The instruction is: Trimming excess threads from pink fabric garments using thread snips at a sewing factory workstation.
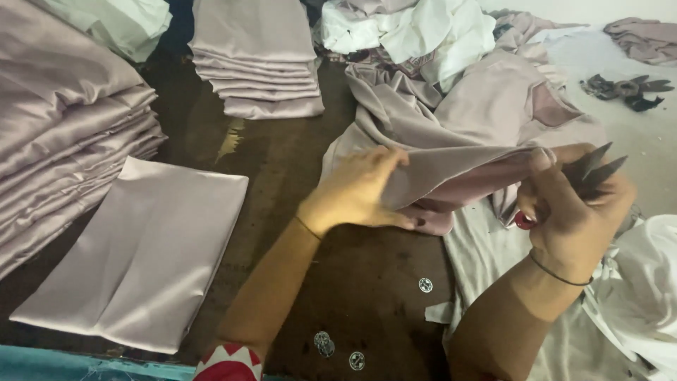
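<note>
My left hand (360, 190) pinches the edge of a pale mauve satin cloth (458, 134) that lies bunched across the dark table. My right hand (571, 204) grips the same edge farther right and also holds small scissors (592, 169), whose dark blades stick up past my fingers and whose red handle shows under my palm. The stretch of cloth between the two hands is pulled taut, a little above the table.
A folded satin piece (141, 254) lies flat at the near left. Stacks of folded satin stand at the left (63, 134) and at the back (257, 63). White cloth (416, 28) is heaped at the back and at the right (642, 282). Small round stickers (425, 285) dot the table (282, 162).
</note>
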